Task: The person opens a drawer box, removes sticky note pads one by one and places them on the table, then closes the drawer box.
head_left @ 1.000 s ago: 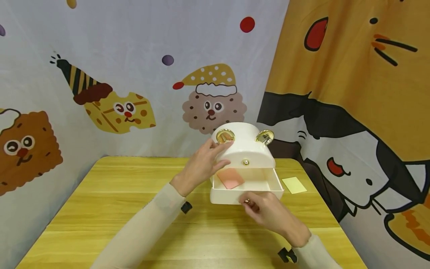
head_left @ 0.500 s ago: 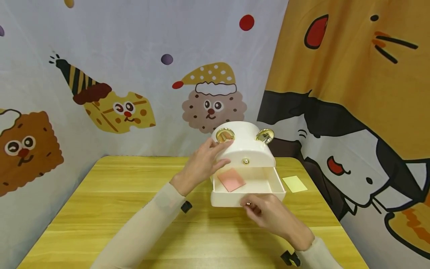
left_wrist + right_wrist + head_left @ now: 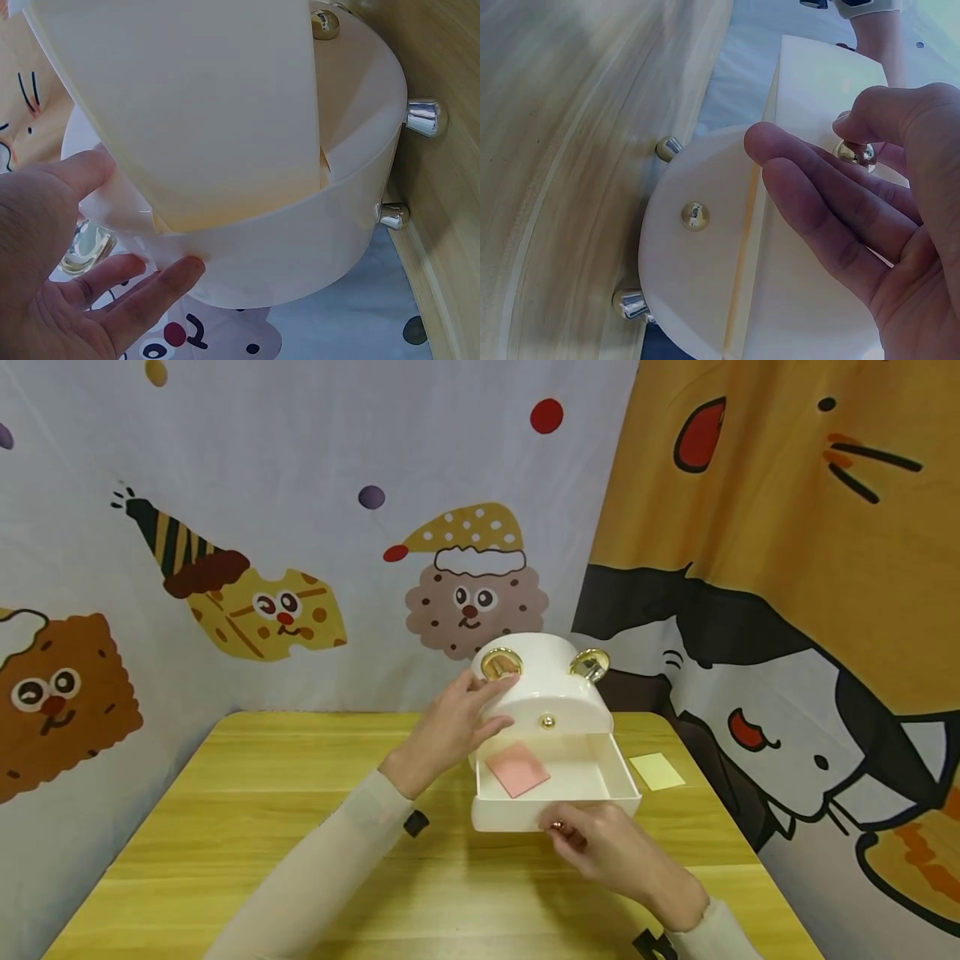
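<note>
A white, rounded storage box (image 3: pixel 551 681) with gold ear-like discs stands on the table. One drawer (image 3: pixel 581 772) is pulled out toward me, with a pink square sticky note pad (image 3: pixel 517 768) lying inside at the left. My right hand (image 3: pixel 618 856) pinches the drawer's gold knob (image 3: pixel 855 156) between thumb and index finger; its other fingers lie along the drawer front. My left hand (image 3: pixel 450 722) rests on the box's left side, fingers spread. In the left wrist view, its thumb touches the front face and its fingertips the curved side, beside the extended drawer (image 3: pixel 202 120).
A pale yellow sticky note (image 3: pixel 657 771) lies on the wooden table (image 3: pixel 300 827), right of the box. A second gold knob (image 3: pixel 548 721) shows above the drawer, another (image 3: pixel 695 216) below it. Short metallic feet (image 3: pixel 424 118) support the box. Cartoon-printed curtains (image 3: pixel 300 468) hang behind.
My right hand has drawn the drawer farther out toward me, and the pink pad has moved with it. The left hand has stayed on the box.
</note>
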Demonstrator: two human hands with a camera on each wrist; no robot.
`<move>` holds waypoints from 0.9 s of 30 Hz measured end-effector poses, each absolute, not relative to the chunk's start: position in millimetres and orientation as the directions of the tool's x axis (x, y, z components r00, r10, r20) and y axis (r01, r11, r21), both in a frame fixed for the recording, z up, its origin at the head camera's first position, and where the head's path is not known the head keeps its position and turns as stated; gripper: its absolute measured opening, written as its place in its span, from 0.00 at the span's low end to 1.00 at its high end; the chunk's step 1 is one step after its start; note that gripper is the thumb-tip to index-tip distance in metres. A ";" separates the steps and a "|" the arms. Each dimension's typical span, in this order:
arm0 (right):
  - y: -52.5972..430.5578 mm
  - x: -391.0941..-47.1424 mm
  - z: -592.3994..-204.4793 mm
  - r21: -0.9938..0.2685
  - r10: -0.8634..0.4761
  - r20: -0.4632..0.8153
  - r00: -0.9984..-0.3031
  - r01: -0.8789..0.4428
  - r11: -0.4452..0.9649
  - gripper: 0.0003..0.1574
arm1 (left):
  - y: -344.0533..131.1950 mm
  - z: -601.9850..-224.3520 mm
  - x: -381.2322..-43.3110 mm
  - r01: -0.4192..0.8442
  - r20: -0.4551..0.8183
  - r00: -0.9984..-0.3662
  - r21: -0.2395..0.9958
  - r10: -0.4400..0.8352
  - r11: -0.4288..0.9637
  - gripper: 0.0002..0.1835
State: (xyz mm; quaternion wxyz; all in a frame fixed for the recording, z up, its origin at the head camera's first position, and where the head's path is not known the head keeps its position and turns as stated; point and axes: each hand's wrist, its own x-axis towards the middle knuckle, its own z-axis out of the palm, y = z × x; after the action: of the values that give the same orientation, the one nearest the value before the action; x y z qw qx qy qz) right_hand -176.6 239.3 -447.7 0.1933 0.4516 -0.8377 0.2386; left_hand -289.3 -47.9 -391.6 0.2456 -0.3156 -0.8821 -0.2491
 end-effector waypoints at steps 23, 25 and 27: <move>243.5 -165.1 -450.4 -0.152 -0.675 0.594 -0.439 -0.884 0.442 0.26 | -47.5 -392.8 -289.8 0.670 0.580 -0.694 0.306 0.426 0.676 0.35; 243.9 -164.2 -450.8 -0.144 -0.676 0.598 -0.430 -0.888 0.437 0.26 | -47.8 -393.3 -290.0 0.670 0.581 -0.693 0.303 0.426 0.677 0.35; 244.3 -163.3 -451.1 -0.143 -0.676 0.601 -0.426 -0.890 0.433 0.27 | -47.9 -393.5 -290.3 0.670 0.581 -0.694 0.304 0.425 0.678 0.35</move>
State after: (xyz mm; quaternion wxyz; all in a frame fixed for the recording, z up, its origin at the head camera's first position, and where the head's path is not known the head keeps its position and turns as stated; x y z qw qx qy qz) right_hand -163.3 244.3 -451.1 0.2350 0.4815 -0.8132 0.2273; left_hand -290.3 -47.9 -393.5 0.2391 -0.3096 -0.8841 -0.2557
